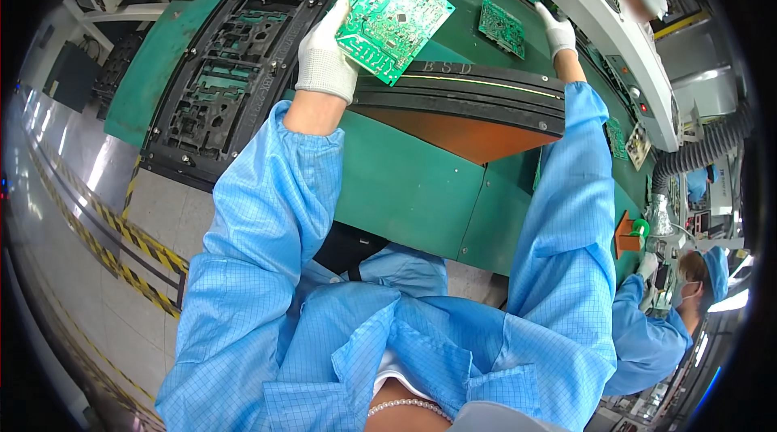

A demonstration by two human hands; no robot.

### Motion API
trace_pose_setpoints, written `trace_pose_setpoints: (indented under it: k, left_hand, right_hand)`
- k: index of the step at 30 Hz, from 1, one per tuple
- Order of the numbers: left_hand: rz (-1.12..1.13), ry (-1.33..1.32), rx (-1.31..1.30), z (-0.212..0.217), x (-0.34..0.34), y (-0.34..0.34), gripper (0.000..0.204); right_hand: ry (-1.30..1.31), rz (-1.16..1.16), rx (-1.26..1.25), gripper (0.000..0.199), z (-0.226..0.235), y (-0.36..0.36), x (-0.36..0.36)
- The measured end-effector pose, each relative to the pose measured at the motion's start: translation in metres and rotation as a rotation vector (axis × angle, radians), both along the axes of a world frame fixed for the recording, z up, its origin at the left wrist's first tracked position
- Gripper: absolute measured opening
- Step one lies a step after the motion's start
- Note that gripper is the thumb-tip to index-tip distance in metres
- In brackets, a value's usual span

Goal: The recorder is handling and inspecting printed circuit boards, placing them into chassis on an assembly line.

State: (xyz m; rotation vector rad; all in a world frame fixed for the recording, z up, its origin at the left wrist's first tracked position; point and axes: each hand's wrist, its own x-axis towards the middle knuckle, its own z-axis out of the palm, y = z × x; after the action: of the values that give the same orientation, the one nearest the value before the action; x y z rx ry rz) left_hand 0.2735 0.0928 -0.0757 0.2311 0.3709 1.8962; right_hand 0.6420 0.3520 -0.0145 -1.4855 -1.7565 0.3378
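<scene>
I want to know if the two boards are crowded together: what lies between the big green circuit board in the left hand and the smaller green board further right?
In the head view, only bare green worktop lies between the large circuit board held by the left hand and the smaller board.

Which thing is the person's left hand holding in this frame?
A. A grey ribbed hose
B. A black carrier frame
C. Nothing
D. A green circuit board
D: the gloved left hand closes its grip on the edge of a green circuit board, lifted above the green table.
</scene>
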Motion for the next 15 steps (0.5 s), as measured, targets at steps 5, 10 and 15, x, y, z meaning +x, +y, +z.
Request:
trace_pose_setpoints:
  k: [5,10,15]
  left_hand:
    - [0.041,0.134,0.031,0.008,-0.005,-0.012,0.029]
    - [0.007,0.256,0.074,0.020,-0.003,-0.018,0.030]
    - [0.077,0.256,0.003,0.017,0.004,-0.015,0.036]
  right_hand:
    - [0.090,0.665,-0.394,0.072,0.056,-0.089,-0.100]
    - [-0.153,1.049,-0.657,0.062,0.092,-0.141,-0.155]
    - [-0.215,0.927,-0.499,0.054,0.083,-0.119,-0.153]
